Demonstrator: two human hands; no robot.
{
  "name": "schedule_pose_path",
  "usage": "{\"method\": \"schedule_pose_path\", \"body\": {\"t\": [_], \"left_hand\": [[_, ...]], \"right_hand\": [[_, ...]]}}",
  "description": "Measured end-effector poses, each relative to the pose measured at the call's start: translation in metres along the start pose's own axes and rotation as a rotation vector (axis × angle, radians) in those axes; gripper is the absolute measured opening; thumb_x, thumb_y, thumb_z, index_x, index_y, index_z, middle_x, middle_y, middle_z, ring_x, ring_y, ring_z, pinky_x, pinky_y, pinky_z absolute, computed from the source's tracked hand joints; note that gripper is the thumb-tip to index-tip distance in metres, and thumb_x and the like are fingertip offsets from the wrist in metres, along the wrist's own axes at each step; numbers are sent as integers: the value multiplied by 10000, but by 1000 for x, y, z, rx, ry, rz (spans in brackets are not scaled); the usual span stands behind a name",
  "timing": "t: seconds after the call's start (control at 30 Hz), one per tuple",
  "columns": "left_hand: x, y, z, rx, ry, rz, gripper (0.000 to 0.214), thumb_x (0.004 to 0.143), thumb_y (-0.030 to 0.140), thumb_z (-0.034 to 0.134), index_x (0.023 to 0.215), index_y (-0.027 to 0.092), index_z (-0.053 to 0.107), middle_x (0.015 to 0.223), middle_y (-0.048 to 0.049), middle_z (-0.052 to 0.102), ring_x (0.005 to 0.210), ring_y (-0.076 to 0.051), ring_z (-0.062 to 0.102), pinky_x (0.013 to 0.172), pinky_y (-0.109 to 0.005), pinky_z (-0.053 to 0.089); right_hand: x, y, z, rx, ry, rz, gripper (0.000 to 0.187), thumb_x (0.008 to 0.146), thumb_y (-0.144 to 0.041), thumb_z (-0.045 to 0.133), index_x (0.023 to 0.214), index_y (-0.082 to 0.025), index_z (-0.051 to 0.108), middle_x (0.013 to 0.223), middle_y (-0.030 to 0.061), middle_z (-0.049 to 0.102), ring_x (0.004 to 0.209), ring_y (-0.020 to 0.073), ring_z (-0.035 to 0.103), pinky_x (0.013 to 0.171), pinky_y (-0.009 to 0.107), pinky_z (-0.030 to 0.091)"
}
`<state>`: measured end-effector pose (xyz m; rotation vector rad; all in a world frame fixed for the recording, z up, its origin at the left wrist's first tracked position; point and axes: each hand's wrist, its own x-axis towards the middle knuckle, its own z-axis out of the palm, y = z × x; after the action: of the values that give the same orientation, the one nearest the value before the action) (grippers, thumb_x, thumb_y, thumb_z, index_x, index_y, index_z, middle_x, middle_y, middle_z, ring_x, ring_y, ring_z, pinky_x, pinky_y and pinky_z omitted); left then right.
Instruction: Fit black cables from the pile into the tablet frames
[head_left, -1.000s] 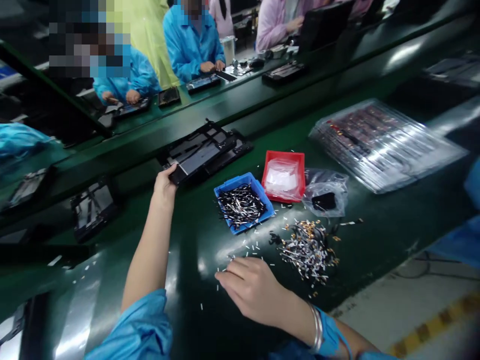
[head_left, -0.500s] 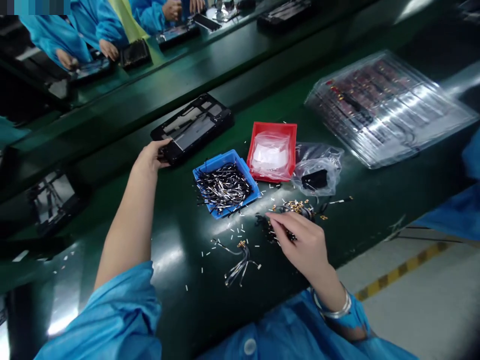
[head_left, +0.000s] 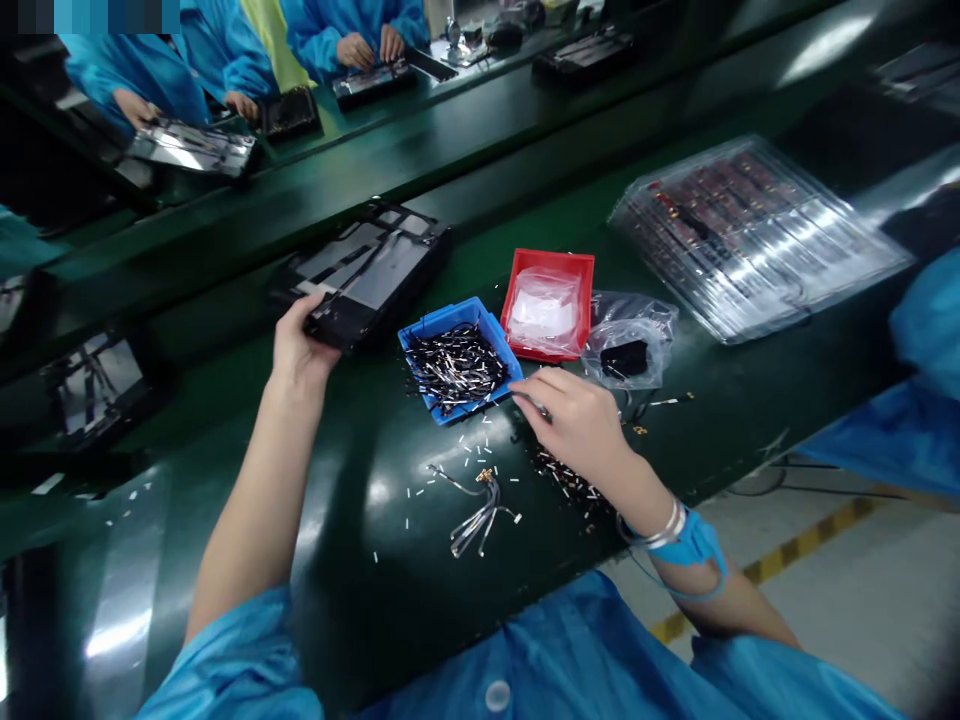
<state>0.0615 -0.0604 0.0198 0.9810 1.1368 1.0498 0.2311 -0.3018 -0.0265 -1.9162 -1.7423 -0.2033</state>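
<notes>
My left hand [head_left: 306,345] grips the near left corner of a black device housing [head_left: 375,265], a tablet-like frame with grey panels inside, now tilted. My right hand [head_left: 577,420] is closed in a pinch beside the right corner of a blue bin [head_left: 510,350]. A thin dark piece that looks like a short black cable [head_left: 534,405] shows at its fingertips. Short black cables [head_left: 457,368] with pale ends fill the blue bin. Under my right hand lies a pile of small dark and gold-ended parts [head_left: 566,475], partly hidden. A bundle of grey cables [head_left: 480,520] lies nearer me.
A red bin [head_left: 553,262] holds clear plastic bags, with another bag [head_left: 634,355] beside it. Stacked clear trays [head_left: 757,240] stand at the right. Small white bits [head_left: 472,455] are scattered about. Co-workers' hands [head_left: 371,48] handle similar units across the bench.
My left hand has drawn the housing nearer and tilted it. My right hand has moved up and left from the small-parts pile to the blue bin's corner.
</notes>
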Motion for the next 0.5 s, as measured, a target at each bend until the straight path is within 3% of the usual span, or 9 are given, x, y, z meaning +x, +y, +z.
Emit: {"method": "schedule_pose_path", "body": {"t": [0.17,0.23,0.3,0.37,0.5], "left_hand": [[-94,7,-81,-163,322,39,138,788,60,517,863,121,616,731,28,686,765,-106,654,763,-243,566],[-137,-1,-113,-195,485,3,150,768,45,552,843,139,640,765,33,700,754,-106,661,714,-221,576],[-177,-17,-137,-204,592,-85,139,750,57,582,821,156,650,769,35,704,713,-105,664,644,-189,574],[-213,-39,-151,-220,590,-213,119,715,92,630,808,162,652,749,23,703,679,-123,672,576,-178,565],[-273,-84,-153,-313,354,-344,281,664,234,743,933,189,673,863,-25,721,773,-209,695,571,-258,587]], "right_hand": [[33,-16,-11,-197,-483,24,238,865,-182,496,976,-174,706,772,67,729,640,179,649,523,272,330],[42,-25,-13,-267,-592,30,273,849,-162,489,1028,-160,694,774,100,729,664,209,658,520,282,303],[44,-31,-12,-308,-615,34,280,841,-143,479,1010,-162,702,790,116,733,700,226,666,530,289,299],[41,-33,-9,-333,-591,47,267,844,-151,477,961,-175,716,800,114,739,713,231,672,540,293,308],[27,-26,0,-293,-436,59,218,845,-216,518,901,-210,729,819,72,754,711,216,675,553,283,338]]}}
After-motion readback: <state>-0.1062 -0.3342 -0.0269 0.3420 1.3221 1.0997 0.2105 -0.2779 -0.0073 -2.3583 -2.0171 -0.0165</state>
